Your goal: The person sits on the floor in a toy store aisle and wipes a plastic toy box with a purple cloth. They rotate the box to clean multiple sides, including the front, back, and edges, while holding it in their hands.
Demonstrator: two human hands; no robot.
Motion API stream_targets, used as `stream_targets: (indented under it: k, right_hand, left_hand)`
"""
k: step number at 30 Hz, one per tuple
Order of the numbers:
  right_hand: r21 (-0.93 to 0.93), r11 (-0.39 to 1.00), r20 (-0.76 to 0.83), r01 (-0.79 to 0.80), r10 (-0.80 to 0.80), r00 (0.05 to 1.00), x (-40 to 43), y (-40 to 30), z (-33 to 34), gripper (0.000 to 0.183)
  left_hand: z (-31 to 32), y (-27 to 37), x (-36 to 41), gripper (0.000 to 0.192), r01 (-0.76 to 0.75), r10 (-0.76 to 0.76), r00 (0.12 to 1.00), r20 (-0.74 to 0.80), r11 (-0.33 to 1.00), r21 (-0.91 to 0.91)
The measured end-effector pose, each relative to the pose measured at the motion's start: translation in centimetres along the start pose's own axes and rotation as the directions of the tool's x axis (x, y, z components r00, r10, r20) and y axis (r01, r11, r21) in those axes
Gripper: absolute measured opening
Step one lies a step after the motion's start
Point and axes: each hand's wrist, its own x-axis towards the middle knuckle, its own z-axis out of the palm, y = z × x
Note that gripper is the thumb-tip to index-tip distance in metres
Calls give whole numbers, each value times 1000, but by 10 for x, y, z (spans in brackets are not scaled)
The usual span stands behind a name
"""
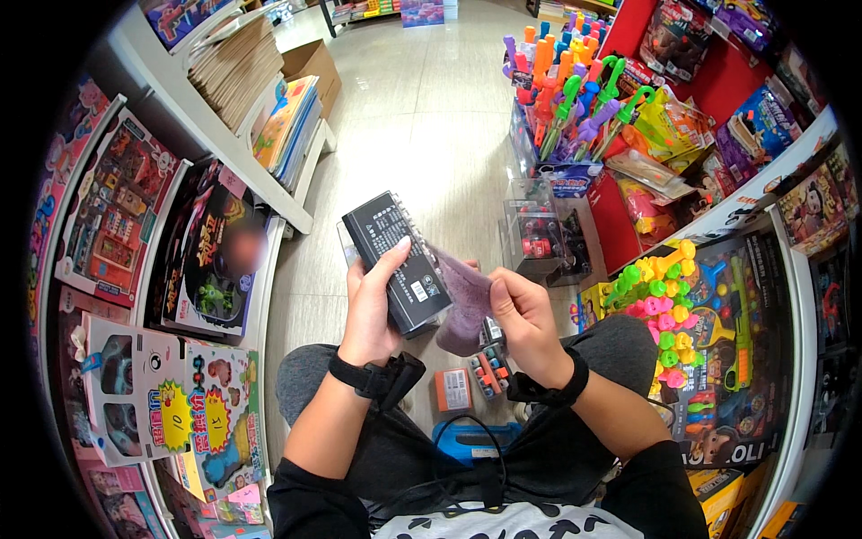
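Note:
In the middle of the head view my left hand (pixel 374 306) grips a black box (pixel 397 259) with printed text and a barcode on the side facing up; a clear plastic part shows at its left edge. My right hand (pixel 528 316) pinches a purple-grey cloth (pixel 465 296) by its right edge. The cloth hangs against the box's right side, and its far part is partly hidden. Below the hands, an orange box (pixel 452 389) with a white label lies on the floor beside a small pack of toy cars (pixel 490 372). A blue plastic case (pixel 471 441) lies between the legs.
Shelves with boxed toys (pixel 219 269) stand on the left, near a cardboard box (pixel 313 74). On the right are a bin of colourful toy swords (pixel 572 94), clear display cases (pixel 535 236), bagged toys (pixel 673 135) and a boxed toy gun set (pixel 734 337). Tiled floor (pixel 404 135) runs between.

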Motion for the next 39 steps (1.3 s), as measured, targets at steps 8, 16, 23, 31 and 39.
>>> stream_targets:
  k: [8,16,23,31,39]
  right_hand:
    - [25,999,-14,45,-45,999,2,1,5,34]
    - [-52,998,-41,44,-47,998,0,1,1,31]
    - [-64,998,-86,-3,-3,996,1,0,1,31]
    - [-28,1000,-95,2,-5,995,1,11,1,29]
    - [-80,997,-112,17,-26,993,0,13,1,28]
  left_hand:
    - [-1,2,0,26,61,-54,997,61,992,-114]
    - [-3,7,2,27,144,-125,983,133,979,-144]
    - [-13,-5,10,24,148,-135,987,87,975,-166]
    - [-10,-2,7,24,190,-174,978,116,970,-150]
    - [-5,-6,3,25,226,-206,967,151,965,-131]
